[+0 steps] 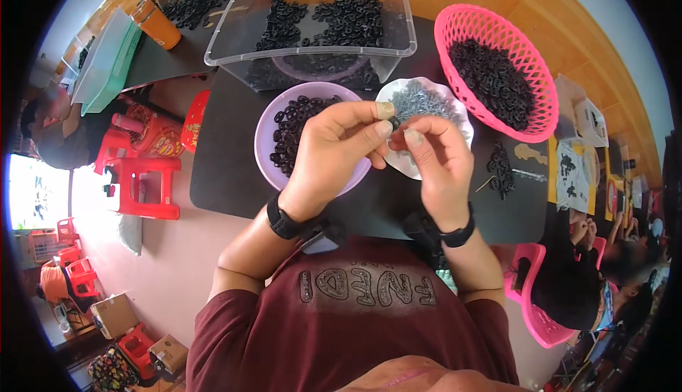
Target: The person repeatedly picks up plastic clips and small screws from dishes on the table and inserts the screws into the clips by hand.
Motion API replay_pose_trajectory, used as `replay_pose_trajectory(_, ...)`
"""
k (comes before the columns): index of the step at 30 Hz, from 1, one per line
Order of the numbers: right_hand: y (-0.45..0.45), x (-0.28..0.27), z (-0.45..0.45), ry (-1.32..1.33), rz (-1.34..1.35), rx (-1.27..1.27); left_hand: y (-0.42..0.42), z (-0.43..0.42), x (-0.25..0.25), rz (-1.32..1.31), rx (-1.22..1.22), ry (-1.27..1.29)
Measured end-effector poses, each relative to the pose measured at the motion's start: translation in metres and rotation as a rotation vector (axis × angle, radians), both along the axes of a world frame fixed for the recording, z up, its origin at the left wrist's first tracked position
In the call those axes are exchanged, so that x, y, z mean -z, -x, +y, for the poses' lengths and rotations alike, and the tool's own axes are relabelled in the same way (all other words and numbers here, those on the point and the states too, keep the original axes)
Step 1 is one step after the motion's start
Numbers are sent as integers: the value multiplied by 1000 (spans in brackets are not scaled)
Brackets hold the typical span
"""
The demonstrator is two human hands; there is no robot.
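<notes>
Both hands are held up close together in front of my chest, above the dark table. My left hand point(330, 147) pinches a small black plastic part point(394, 123) between thumb and forefinger. Just beside it, my right hand point(442, 161) has its thumb and fingertips pressed together; whatever is between them is too small to make out. Behind the left hand stands a lilac bowl point(264, 152) of black ring-like parts point(290, 126). A white scalloped dish point(463, 116) with a heap of small silvery metal pieces point(424, 101) sits behind the fingertips, partly hidden.
A clear plastic bin point(309, 57) of black parts stands at the back. To the right is a pink basket point(455, 26), also holding black parts. A small black pile point(501, 172) lies on the table point(234, 158). Red stools point(145, 179) stand left; another person point(568, 292) sits right.
</notes>
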State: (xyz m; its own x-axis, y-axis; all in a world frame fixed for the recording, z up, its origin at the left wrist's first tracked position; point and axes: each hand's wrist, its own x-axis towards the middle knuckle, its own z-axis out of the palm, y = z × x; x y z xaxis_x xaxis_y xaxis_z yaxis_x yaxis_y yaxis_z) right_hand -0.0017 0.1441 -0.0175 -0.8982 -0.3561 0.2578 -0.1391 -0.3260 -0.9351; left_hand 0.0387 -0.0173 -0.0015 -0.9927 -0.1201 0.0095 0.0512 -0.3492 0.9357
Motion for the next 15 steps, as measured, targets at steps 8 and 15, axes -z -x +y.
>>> replay_pose_trajectory(8,-10,21,-8,103,222,221,-2,22,7,110,-49,-44)
replay_pose_trajectory(15,-11,26,-12,162,206,253,-4,30,6,150,-113,21)
